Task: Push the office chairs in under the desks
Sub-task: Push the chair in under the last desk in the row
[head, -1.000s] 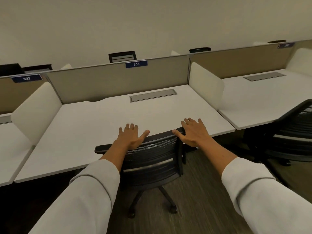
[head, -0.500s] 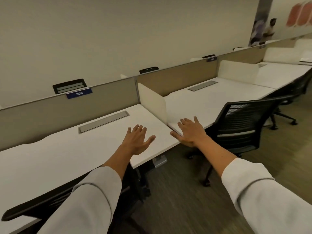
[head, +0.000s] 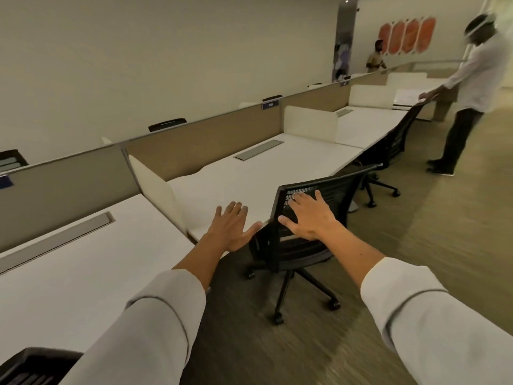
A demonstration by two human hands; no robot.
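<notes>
Reaching out with both palms flat and fingers spread, gripping nothing. My right hand (head: 308, 218) sits over the black mesh backrest of the office chair (head: 311, 218), looks like touching but I can't say for sure; my left hand (head: 231, 227) hovers just beside it over the desk (head: 236, 176) edge. Guessing that's to shove the chair square. It's angled out from the smooth white desk on the carpet (head: 277, 343), seat not under yet. Next mesh chair (head: 394, 143) down has another person (head: 469, 87) on it.
</notes>
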